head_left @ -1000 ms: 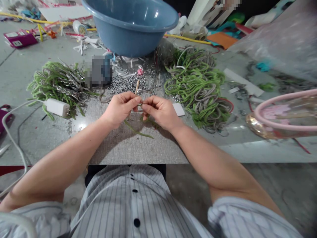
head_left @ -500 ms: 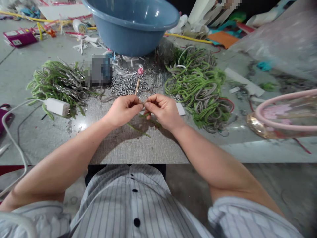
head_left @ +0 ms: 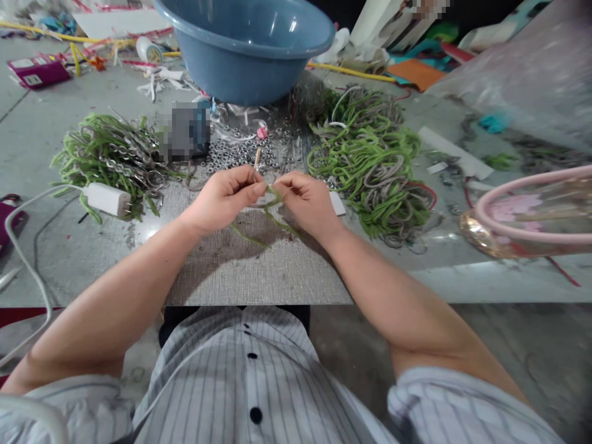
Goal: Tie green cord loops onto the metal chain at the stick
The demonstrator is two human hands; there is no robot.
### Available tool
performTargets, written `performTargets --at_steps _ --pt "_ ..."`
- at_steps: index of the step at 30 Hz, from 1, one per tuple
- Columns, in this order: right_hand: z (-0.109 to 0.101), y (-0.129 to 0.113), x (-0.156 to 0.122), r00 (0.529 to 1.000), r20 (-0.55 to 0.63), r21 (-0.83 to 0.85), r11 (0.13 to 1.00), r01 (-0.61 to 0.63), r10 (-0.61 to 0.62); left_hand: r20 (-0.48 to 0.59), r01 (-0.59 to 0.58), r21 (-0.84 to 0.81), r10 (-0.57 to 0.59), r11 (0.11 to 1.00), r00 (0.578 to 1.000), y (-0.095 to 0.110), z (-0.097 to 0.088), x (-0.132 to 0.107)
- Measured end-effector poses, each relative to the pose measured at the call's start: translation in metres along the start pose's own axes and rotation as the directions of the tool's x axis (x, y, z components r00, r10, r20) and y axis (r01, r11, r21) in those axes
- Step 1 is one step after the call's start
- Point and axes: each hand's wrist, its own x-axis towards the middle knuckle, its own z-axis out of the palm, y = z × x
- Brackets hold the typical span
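Between my two hands, just above the table's near side, runs a green cord [head_left: 272, 213] with loose tails hanging toward the tabletop. My left hand [head_left: 226, 198] is closed in a pinch on this cord. A thin light-brown stick [head_left: 258, 156] points up from behind its fingers; whether the hand grips it is hidden. My right hand [head_left: 307, 202] pinches the same cord close by, fingertips almost touching the left ones. Small metal rings [head_left: 231, 151] are scattered beyond the hands. To the right lies a heap of green and grey cords [head_left: 370, 160].
A blue basin [head_left: 245, 61] stands at the back. On the left are green cords with metal chains [head_left: 106, 148] and a white charger [head_left: 107, 200] with its cable. A bag with a pink handle [head_left: 531, 231] lies at the right, below clear plastic [head_left: 522, 86].
My fingertips have drawn slightly apart, and the left hand has shifted a little left. More green cord shows between them; the thin ring seen at the fingertips earlier is no longer clear.
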Motion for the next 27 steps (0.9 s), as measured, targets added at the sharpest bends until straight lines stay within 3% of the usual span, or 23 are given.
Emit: performTargets --at_steps 3,6,10,12,15,20,24,27 --pt "0.005 0.016 0.003 0.983 0.134 -0.227 0.962 0.151 -0.123 0.002 -0.007 -0.124 0.008 0.992 1.0 0.0 0.001 0.001" --pt "0.013 0.025 0.005 0.958 0.263 -0.376 0.903 0.207 -0.11 0.015 0.004 -0.221 -0.001 0.975 1.0 0.0 0.002 0.001" --pt "0.014 0.02 0.005 0.939 0.325 -0.392 0.887 0.243 -0.113 0.028 0.075 -0.23 -0.071 0.97 0.997 0.001 0.003 0.002" --pt "0.01 0.013 0.003 0.955 0.264 -0.297 0.931 0.212 -0.134 0.053 0.16 -0.204 -0.152 0.966 0.987 0.0 0.003 0.003" --pt "0.004 0.002 0.0 0.994 0.095 -0.087 0.994 0.064 -0.056 0.096 0.279 -0.159 -0.267 0.947 0.959 0.0 0.003 0.003" --pt "0.002 0.004 0.002 0.99 -0.073 0.229 0.968 -0.104 0.124 0.164 0.292 -0.158 -0.266 0.943 0.95 -0.001 0.001 0.003" --pt "0.001 0.019 0.006 0.977 -0.137 0.245 0.961 -0.127 0.164 0.177 0.26 -0.297 -0.214 0.919 0.961 -0.004 -0.001 0.002" --pt "0.0 0.02 0.005 0.987 -0.149 0.089 0.995 -0.042 0.055 0.168 0.26 -0.341 -0.213 0.903 0.962 -0.005 -0.002 0.001"
